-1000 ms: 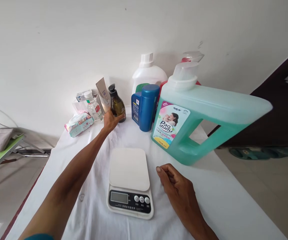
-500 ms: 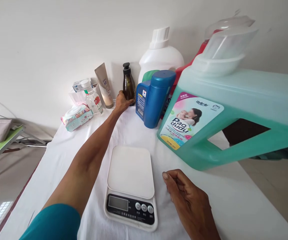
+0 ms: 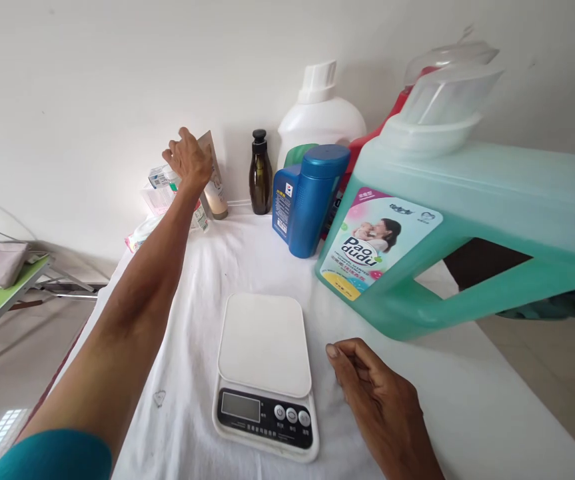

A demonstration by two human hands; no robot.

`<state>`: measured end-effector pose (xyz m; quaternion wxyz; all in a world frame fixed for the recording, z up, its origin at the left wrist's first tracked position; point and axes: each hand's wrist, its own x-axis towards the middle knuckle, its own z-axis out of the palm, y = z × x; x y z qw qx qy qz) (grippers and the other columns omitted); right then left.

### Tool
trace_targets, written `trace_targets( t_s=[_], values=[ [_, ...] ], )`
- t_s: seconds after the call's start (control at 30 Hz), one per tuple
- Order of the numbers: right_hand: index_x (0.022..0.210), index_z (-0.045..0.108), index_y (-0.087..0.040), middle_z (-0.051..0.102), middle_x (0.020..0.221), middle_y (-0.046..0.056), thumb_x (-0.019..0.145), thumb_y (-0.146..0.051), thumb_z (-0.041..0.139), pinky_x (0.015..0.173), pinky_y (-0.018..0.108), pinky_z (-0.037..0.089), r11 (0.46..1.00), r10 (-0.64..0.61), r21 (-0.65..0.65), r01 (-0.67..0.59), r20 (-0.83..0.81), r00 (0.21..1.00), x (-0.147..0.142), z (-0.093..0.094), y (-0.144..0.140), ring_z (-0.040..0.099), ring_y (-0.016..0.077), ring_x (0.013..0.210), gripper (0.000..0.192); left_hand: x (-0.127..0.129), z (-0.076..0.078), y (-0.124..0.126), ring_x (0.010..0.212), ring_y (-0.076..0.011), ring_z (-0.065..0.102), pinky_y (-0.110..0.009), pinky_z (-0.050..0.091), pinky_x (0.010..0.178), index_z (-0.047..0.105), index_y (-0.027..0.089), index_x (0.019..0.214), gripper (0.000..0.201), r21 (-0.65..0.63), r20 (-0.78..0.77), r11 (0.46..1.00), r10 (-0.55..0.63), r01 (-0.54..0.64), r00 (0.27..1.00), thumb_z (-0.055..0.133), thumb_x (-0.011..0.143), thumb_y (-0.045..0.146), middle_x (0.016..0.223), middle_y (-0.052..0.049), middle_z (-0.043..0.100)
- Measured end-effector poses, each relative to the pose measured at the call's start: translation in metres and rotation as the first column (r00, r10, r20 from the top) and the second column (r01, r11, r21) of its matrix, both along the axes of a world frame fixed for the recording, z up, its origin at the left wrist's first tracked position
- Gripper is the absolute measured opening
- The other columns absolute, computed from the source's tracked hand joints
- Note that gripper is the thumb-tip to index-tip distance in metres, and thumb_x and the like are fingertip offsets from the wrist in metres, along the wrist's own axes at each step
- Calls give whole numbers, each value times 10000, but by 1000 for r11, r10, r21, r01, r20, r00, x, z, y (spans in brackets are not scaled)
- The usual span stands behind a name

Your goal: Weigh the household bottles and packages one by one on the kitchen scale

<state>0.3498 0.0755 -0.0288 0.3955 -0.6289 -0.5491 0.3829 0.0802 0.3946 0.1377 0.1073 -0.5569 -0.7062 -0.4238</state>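
Note:
At the back left, my left hand (image 3: 190,159) is raised in front of the tall beige squeeze tube (image 3: 216,193) and over the clear bottle (image 3: 200,217). Its fingers are bent but apart, and I see nothing in them; the thumb is hidden. The dark pump bottle (image 3: 260,177) stands upright to the right of the tube. My right hand (image 3: 380,397) hovers or rests by the kitchen scale (image 3: 264,343), thumb against curled fingers, with nothing visible in them. The scale's platform is bare and its display looks blank.
A blue bottle (image 3: 316,200), a white jug (image 3: 320,117) and a large green liquid-soap jug (image 3: 467,200) stand at the back and right. Wipes (image 3: 140,233) and small boxes (image 3: 157,179) lie far left. A green table (image 3: 7,293) stands beyond.
My left hand has left the dark pump bottle and moved left and up to the tube and clear bottle. The pump bottle stays standing. My right hand has hardly moved.

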Motion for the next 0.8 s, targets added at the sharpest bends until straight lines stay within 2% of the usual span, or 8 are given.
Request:
trace_targets(
  t_s=[0.1,0.2,0.37,0.47,0.6,0.7,0.8],
  values=[
    [729,529,-242,365,564,-41,959,-664,522,426,244,283,1000,2,28,-2,-19,1000,0,-2,0,315,121,481,481,0,-5,3,1306,-337,572,-560,259,1184,614,209,987,52,-33,-20,997,-68,67,997,572,957,202,1082,-123,707],
    [725,514,-241,367,571,-41,960,-659,524,433,245,278,999,6,40,-5,-32,999,-1,1,0,322,123,490,479,8,-6,-6,1248,-341,613,-551,286,1164,625,231,931,98,-12,-12,995,-102,102,995,535,952,196,1051,-125,732],
    [731,491,-240,373,597,-44,964,-663,512,470,253,286,998,11,61,-7,-51,999,-4,10,-1,318,125,518,484,18,13,-41,1056,-297,679,-488,397,1057,644,229,905,118,93,-38,979,-178,180,983,544,940,176,965,-80,747],
    [728,482,-237,396,600,-45,970,-649,515,497,258,299,997,14,79,-9,-63,998,-5,11,-1,343,127,536,478,17,32,-76,906,-244,676,-408,468,909,660,230,871,91,195,-38,938,-287,289,957,588,923,209,886,-48,730],
    [737,494,-234,460,608,-40,979,-612,513,529,269,312,992,26,128,-18,-65,998,-6,11,-1,395,134,560,449,19,50,-140,778,-210,615,-358,463,747,647,268,755,130,280,-44,850,-452,446,891,673,875,225,790,-13,692],
    [731,475,-235,470,615,-41,984,-592,499,549,275,315,988,23,151,-15,-56,998,-6,12,-1,395,135,567,439,23,49,-191,697,-182,563,-342,436,688,671,260,732,136,285,-81,804,-522,522,849,691,855,204,724,15,647],
    [730,471,-236,489,621,-38,976,-585,503,566,281,326,987,26,161,-18,-49,998,-6,12,-2,405,136,570,429,27,39,-233,657,-155,536,-315,425,660,704,237,758,118,253,-70,767,-593,589,802,701,876,234,684,30,617]
  ],
)
